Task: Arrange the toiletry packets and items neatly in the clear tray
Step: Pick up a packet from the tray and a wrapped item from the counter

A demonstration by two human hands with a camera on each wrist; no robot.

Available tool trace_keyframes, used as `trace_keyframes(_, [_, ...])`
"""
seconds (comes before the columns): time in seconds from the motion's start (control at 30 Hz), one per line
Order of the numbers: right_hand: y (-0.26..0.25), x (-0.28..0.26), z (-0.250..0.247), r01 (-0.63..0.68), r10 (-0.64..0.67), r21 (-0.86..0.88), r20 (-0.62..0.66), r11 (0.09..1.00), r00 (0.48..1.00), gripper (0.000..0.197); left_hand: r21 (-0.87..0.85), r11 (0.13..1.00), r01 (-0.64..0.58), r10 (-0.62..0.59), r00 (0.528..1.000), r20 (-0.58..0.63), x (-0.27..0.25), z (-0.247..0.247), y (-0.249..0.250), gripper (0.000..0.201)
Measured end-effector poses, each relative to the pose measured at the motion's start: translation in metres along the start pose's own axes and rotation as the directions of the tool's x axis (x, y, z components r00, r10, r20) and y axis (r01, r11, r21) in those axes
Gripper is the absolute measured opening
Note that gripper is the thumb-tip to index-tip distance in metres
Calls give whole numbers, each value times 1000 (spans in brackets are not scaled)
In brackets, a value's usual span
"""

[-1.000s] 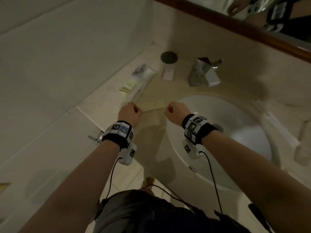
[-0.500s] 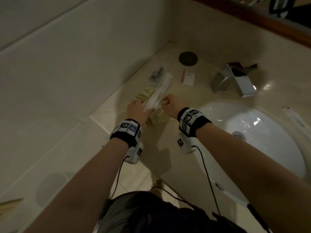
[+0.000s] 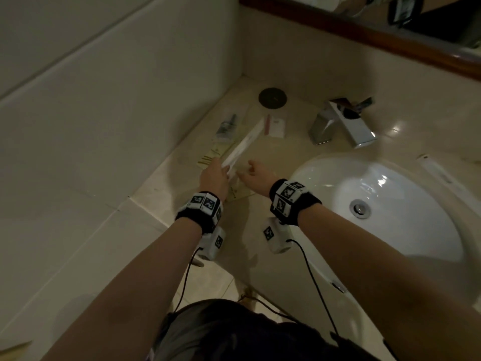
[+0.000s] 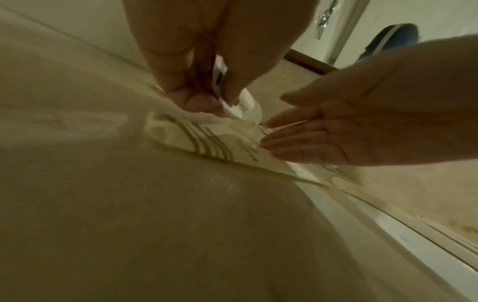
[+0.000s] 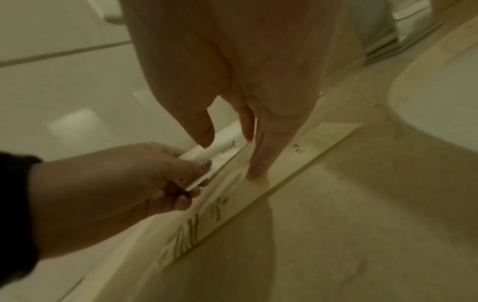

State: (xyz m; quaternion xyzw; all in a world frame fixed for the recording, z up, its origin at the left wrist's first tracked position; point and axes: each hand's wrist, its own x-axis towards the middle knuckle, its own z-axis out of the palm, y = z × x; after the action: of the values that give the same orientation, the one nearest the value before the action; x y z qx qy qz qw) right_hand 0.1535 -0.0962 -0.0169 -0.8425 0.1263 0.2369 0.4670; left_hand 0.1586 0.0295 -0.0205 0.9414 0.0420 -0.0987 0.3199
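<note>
My left hand [image 3: 214, 175] pinches the near end of a long white packet [image 3: 244, 144], which slants away over the clear tray [image 5: 297, 171] by the left wall. Under it lie cream packets, one with gold stripes [image 3: 208, 158] that also shows in the wrist views [image 4: 207, 143] [image 5: 207, 214]. Just to the right, my right hand [image 3: 256, 171] is open, and its straight fingers [image 5: 258, 163] press on a cream packet in the tray. The thumb [image 5: 201, 130] hovers over the white packet [image 5: 225, 149].
At the tray's far end lie a clear packet with a grey item [image 3: 227, 126] and a small white card with a red stripe [image 3: 276, 126]. Beyond are a dark round disc [image 3: 272, 98] and a chrome faucet [image 3: 341, 123]. The white basin [image 3: 377, 204] is right, with another long packet [image 3: 447, 178] past it.
Both hands went from fists at the counter edge forward to the tray. The left took up the long white packet; the right hand's fingers straightened onto the cream packet.
</note>
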Motion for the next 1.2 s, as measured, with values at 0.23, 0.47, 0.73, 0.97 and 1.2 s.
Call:
trace_keyframes(0.23, [-12, -22, -28, -1, 74, 621, -92, 783, 993, 57, 50, 971, -233, 234, 972, -9, -41, 10, 33, 11])
trace_keyframes(0.47, [31, -87, -83, 75, 78, 568, -240, 820, 967, 24, -185, 914, -361, 387, 912, 134, -84, 48, 61, 75])
trace_keyframes(0.73, [126, -199, -156, -28, 29, 415, 5, 910, 1000, 22, -706, 707, -41, 187, 973, 132, -119, 97, 169, 60])
trace_keyframes(0.97, [213, -276, -186, -129, 141, 441, 6, 888, 990, 22, -741, 669, 53, 249, 924, 291, -158, 160, 243, 20])
trace_keyframes(1.2, [314, -355, -241, -146, 249, 328, -298, 933, 922, 36, -765, 639, 80, 283, 901, 330, -232, 230, 294, 26])
